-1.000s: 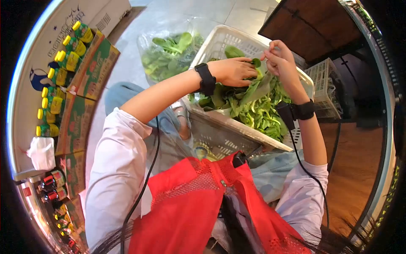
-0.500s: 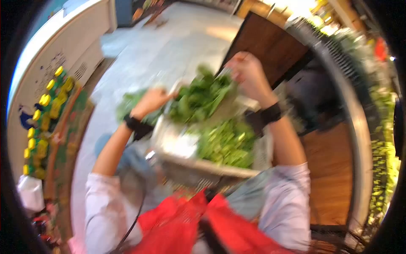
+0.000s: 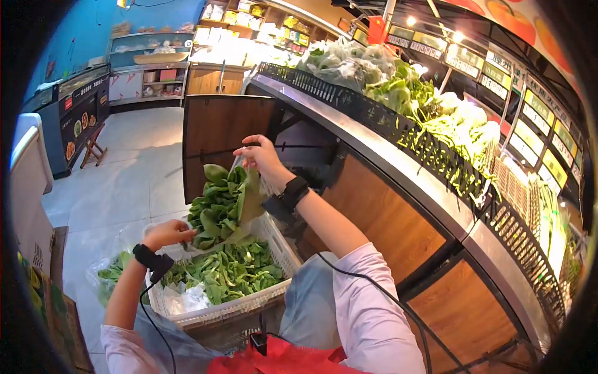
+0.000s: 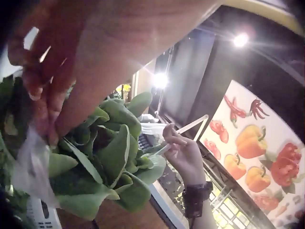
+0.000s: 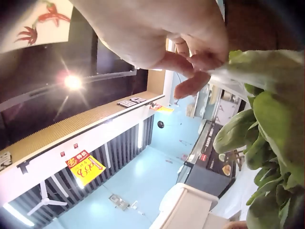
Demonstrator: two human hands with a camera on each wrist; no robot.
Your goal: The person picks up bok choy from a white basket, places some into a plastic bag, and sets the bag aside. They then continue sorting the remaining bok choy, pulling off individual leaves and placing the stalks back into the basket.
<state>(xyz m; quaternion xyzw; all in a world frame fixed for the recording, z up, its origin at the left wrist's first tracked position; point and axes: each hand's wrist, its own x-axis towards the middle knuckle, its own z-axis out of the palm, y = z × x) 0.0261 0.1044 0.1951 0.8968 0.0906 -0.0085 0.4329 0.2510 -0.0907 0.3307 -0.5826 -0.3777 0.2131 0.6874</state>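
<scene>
A clear plastic bag (image 3: 251,201) full of leafy greens (image 3: 215,209) hangs tilted over a white plastic crate (image 3: 289,252). My right hand (image 3: 266,165) pinches the bag's upper edge between thumb and fingers. Lower and to the left, my left hand (image 3: 167,234) pinches another part of the rim; the left wrist view shows the film (image 4: 35,167) bunched below its fingertips. Broad green leaves stick out of the bag's mouth between the hands. Beneath it, loose greens (image 3: 240,268) lie in the crate beside a crumpled piece of clear plastic (image 3: 187,300).
Another bag of greens (image 3: 112,273) sits on the floor left of the crate. An open wooden cabinet door (image 3: 218,137) stands behind. To the right runs a vegetable display (image 3: 398,143) with black edging above wooden cabinet panels. Cables (image 3: 374,288) trail from both wrists.
The bag of greens has been raised out of the crate, held by both hands. My left hand has moved from the leaves to the bag's rim. The head view has swung up and right.
</scene>
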